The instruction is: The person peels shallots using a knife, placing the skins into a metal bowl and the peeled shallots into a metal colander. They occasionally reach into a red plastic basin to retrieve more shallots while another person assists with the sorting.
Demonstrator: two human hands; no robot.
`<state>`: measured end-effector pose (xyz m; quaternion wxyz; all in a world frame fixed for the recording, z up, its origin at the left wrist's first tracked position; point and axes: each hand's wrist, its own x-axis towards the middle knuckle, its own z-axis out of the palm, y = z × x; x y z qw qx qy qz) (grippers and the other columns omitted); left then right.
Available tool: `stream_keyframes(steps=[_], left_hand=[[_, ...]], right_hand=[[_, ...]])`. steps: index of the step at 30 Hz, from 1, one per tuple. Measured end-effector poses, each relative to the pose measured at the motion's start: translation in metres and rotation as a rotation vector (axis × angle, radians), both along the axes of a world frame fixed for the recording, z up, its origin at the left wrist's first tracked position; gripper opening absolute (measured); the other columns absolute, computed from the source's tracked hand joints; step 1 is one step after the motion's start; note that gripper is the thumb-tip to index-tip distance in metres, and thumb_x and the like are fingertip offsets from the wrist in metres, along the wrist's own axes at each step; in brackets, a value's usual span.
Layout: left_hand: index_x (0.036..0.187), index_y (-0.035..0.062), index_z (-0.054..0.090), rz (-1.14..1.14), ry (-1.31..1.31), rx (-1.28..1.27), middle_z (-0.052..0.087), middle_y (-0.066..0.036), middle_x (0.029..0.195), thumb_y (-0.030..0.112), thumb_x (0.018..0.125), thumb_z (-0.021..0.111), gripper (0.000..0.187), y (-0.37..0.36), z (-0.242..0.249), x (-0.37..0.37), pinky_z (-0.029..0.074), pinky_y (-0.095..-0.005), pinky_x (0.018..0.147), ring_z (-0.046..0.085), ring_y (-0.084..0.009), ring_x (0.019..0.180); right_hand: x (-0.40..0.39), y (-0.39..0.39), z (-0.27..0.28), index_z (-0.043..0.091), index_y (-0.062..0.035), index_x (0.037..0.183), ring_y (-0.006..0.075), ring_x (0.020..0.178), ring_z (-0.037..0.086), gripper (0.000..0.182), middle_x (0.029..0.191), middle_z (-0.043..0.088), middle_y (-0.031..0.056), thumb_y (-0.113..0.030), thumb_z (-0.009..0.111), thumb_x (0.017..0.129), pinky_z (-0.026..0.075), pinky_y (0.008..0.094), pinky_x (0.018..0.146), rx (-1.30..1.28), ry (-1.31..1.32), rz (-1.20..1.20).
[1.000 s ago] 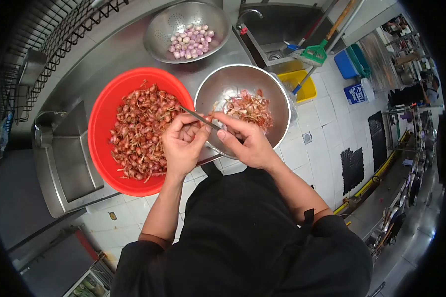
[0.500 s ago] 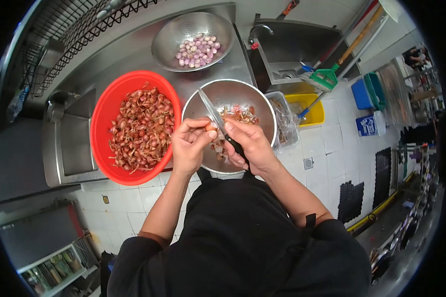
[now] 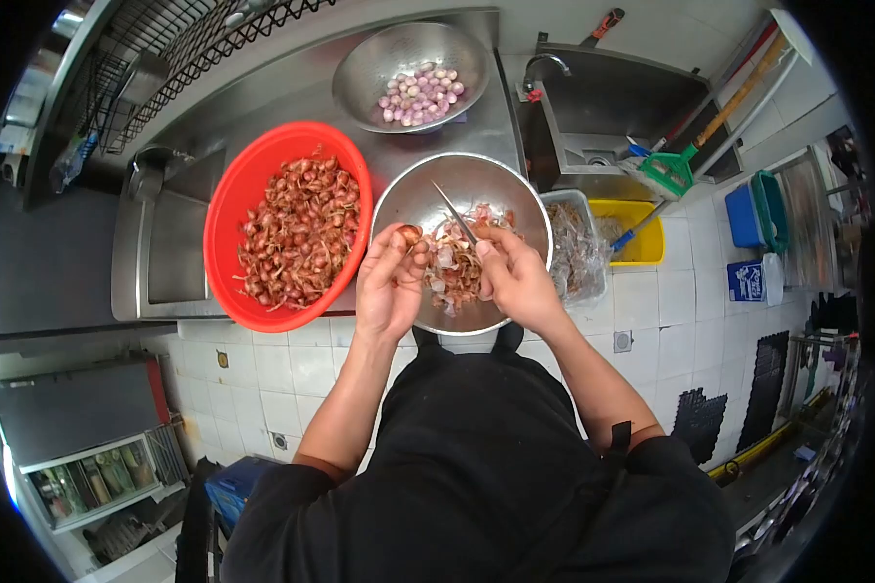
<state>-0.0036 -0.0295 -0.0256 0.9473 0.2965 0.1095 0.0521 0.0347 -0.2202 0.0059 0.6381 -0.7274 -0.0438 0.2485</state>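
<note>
Hands are peeling over the steel bowl: the left hand is pinching a shallot, the right hand is gripping a knife.

With the blade pointing away between both hands, a slip could nick the left fingers. Skins are piling in the bowl; the red basin and colander are sitting on the steel desk, above a white tiled floor.

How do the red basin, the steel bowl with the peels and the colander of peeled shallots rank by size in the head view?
1. red basin, largest.
2. steel bowl and colander: look alike; colander lies farther off, so unsure.
</note>
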Motion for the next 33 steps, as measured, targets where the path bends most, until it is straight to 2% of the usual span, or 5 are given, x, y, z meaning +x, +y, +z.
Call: stream_keyframes(steps=[6, 11, 21, 27, 33], left_hand=[[0.117, 0.0029, 0.057, -0.033, -0.108, 0.081, 0.066, -0.010, 0.106, 0.006, 0.097, 0.057, 0.021, 0.007, 0.016, 0.000, 0.054, -0.0298, 0.087, 0.066, -0.0196, 0.096], [0.114, 0.0001, 0.059, 0.027, -0.140, 0.190, 0.068, -0.009, 0.106, 0.004, 0.098, 0.055, 0.017, 0.006, 0.025, -0.005, 0.053, -0.0294, 0.086, 0.066, -0.0169, 0.095], [0.116, -0.0043, 0.055, 0.166, -0.177, 0.469, 0.065, -0.013, 0.109, 0.000, 0.096, 0.058, 0.021, 0.013, 0.024, -0.010, 0.052, -0.0279, 0.086, 0.064, -0.0149, 0.095], [0.122, -0.0037, 0.055, -0.200, -0.172, 0.021, 0.067, -0.011, 0.105, 0.002, 0.097, 0.056, 0.025, 0.034, 0.033, 0.001, 0.053, -0.0285, 0.086, 0.065, -0.0161, 0.094], [0.126, -0.0023, 0.055, -0.171, -0.159, 0.198, 0.067, -0.011, 0.106, 0.002, 0.096, 0.057, 0.030, 0.038, 0.026, 0.005, 0.053, -0.0274, 0.083, 0.065, -0.0154, 0.091]], right_hand=[[-0.022, 0.027, 0.020, 0.054, 0.0033, 0.131, 0.0107, 0.069, 0.061, 0.038, 0.082, 0.066, 0.0083, -0.010, 0.058, 0.096, 0.048, 0.0250, 0.066, 0.219, -0.299, 0.003], [-0.028, 0.057, 0.017, 0.053, 0.0057, 0.133, 0.0244, 0.112, 0.064, 0.041, 0.120, 0.065, 0.0235, -0.007, 0.058, 0.095, 0.048, 0.0330, 0.094, 0.238, -0.467, -0.057], [-0.033, 0.087, 0.018, 0.060, 0.0077, 0.123, 0.0247, 0.098, 0.070, 0.032, 0.106, 0.070, 0.0200, -0.006, 0.061, 0.094, 0.053, 0.0330, 0.083, 0.111, -0.640, -0.224], [-0.029, 0.076, 0.030, 0.063, 0.0034, 0.124, 0.0052, 0.064, 0.055, 0.031, 0.082, 0.066, 0.0016, -0.013, 0.058, 0.099, 0.044, 0.0213, 0.057, 0.383, -0.124, -0.210], [-0.029, 0.074, 0.035, 0.063, 0.0025, 0.124, 0.0013, 0.061, 0.047, 0.032, 0.075, 0.059, -0.0031, -0.018, 0.057, 0.100, 0.038, 0.0191, 0.052, 0.377, -0.145, -0.182]])
